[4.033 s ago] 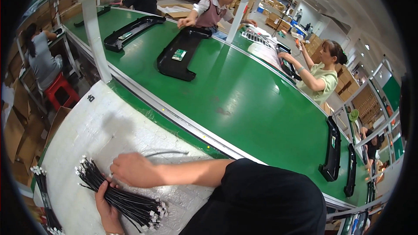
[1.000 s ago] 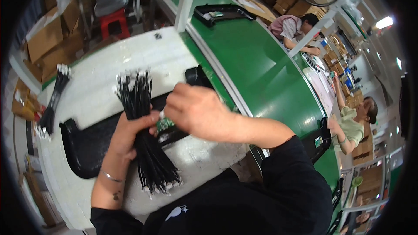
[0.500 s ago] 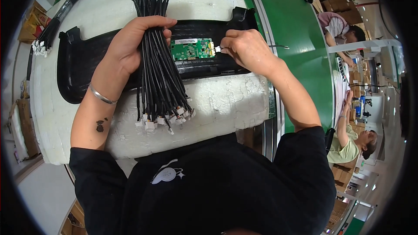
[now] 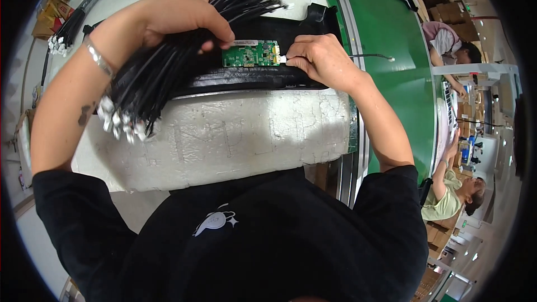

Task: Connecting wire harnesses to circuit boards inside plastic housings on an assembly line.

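The left hand point(image 4: 176, 17) was clenched around a thick bundle of black cables point(image 4: 168, 61), whose white connector plugs fanned out below the fist and again above it, past the fingers. The right hand point(image 4: 319, 59) pinched a small white connector point(image 4: 283, 59) between its fingertips, pressed against the right edge of a green circuit board point(image 4: 250, 54). That board sat in a long black plastic housing point(image 4: 251, 78) just under both hands, resting on a white foam pad point(image 4: 224, 134).
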Available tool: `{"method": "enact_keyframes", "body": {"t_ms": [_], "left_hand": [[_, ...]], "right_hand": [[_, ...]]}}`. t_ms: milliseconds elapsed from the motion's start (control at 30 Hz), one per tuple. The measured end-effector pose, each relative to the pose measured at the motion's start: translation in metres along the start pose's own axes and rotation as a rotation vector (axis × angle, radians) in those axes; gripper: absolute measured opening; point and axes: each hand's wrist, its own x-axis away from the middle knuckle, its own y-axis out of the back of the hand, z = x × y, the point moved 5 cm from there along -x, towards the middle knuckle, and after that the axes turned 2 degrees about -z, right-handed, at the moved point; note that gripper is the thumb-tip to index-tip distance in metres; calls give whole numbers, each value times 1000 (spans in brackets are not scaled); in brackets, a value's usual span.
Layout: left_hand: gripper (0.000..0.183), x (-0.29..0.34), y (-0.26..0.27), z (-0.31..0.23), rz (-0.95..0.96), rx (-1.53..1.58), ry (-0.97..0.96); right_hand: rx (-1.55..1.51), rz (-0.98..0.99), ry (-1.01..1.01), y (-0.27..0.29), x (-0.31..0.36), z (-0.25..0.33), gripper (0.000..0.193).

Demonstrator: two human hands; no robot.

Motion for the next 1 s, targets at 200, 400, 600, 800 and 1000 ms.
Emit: {"method": "enact_keyframes", "body": {"t_ms": [200, 400, 600, 800, 1000], "left_hand": [[22, -33, -13, 20, -25, -299, 83], [26, -41, -4, 35, -16, -216, 123], [23, -37, -2, 33, 29, -135, 123], [19, -41, -3, 39, 105, -39, 99], [18, -39, -4, 43, 128, -17, 103]], "right_hand": [[11, -21, -54, -4, 7, -2, 9], [-65, -28, -64, -5, 8, -4, 11], [-76, 18, -14, -5, 1, -1, 10], [180, 67, 38, -9, 3, 3, 9], [7, 34, 69, -11, 6, -3, 13]]}}
